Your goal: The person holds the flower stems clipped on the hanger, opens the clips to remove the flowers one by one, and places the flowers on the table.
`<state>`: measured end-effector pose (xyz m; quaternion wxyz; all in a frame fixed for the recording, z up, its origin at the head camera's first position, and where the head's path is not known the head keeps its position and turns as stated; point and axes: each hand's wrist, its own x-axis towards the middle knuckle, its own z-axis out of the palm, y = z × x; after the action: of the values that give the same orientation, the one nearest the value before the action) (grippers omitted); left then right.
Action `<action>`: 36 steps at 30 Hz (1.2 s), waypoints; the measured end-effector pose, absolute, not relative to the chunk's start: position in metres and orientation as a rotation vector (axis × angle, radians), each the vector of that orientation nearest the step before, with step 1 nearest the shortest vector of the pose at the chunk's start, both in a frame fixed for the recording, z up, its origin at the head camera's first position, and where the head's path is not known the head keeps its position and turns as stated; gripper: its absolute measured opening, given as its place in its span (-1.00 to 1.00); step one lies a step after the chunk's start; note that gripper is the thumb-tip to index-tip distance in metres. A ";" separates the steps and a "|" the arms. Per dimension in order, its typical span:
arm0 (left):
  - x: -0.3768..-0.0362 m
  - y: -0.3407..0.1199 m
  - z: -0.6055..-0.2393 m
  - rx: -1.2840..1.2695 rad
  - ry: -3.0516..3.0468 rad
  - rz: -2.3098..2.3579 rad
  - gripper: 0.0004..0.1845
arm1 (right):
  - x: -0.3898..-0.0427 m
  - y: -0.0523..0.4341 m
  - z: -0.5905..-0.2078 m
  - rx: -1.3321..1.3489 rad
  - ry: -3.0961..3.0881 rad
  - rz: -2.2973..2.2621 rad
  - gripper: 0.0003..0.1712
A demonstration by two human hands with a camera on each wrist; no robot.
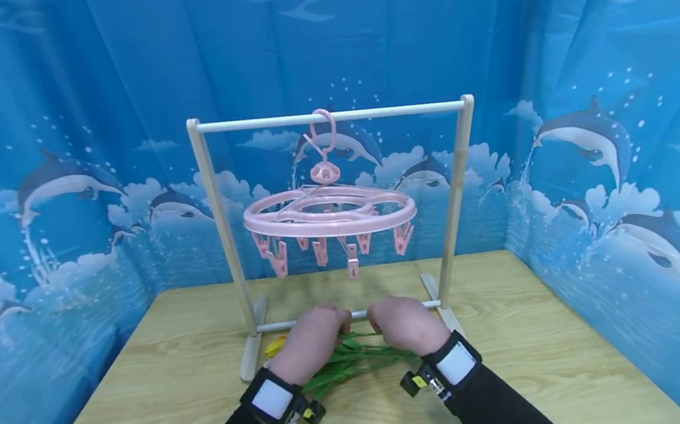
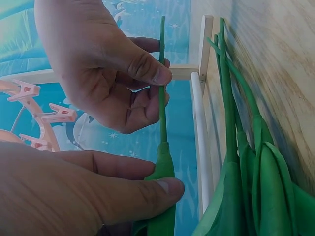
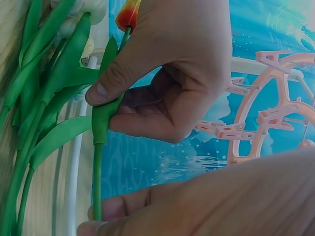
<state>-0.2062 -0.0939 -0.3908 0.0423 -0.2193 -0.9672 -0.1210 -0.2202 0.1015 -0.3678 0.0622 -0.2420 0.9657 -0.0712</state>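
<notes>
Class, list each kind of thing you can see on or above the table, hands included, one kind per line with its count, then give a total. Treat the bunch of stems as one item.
Hands: 2, left hand and right hand
Wooden rack: 1
Pink peg hanger: 1
Bunch of green flower stems: 1
Total: 5

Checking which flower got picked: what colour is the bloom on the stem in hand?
Red-orange with yellow, on the bloom, best seen in the right wrist view.

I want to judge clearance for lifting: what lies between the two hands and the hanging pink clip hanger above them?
Only the rack's white bottom rail, just past the hands; above it, open air up to the pink clip hanger. The head view shows this.
</notes>
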 end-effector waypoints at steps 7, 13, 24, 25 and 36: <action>-0.208 -0.093 -0.395 -0.670 -2.975 -0.356 -0.78 | -0.223 0.100 -0.373 -0.706 2.897 -0.209 -0.64; -0.209 -0.092 -0.400 -0.666 -2.970 -0.354 -0.78 | -0.224 0.100 -0.378 -0.726 2.901 -0.209 -0.50; -0.210 -0.093 -0.411 -0.662 -2.953 -0.374 -0.76 | -0.226 0.100 -0.389 -0.774 2.936 -0.190 -0.54; -0.210 -0.093 -0.412 -0.666 -2.950 -0.367 -0.76 | -0.227 0.100 -0.390 -0.774 2.939 -0.187 -0.54; -0.211 -0.091 -0.415 -0.663 -3.029 -0.427 -0.77 | -0.231 0.102 -0.403 -0.790 2.884 -0.279 -0.55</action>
<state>-0.2108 -0.0915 -0.4147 0.0060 -0.2119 -0.9677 -0.1366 -0.2312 0.1022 -0.4029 0.0689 -0.2624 0.9580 -0.0928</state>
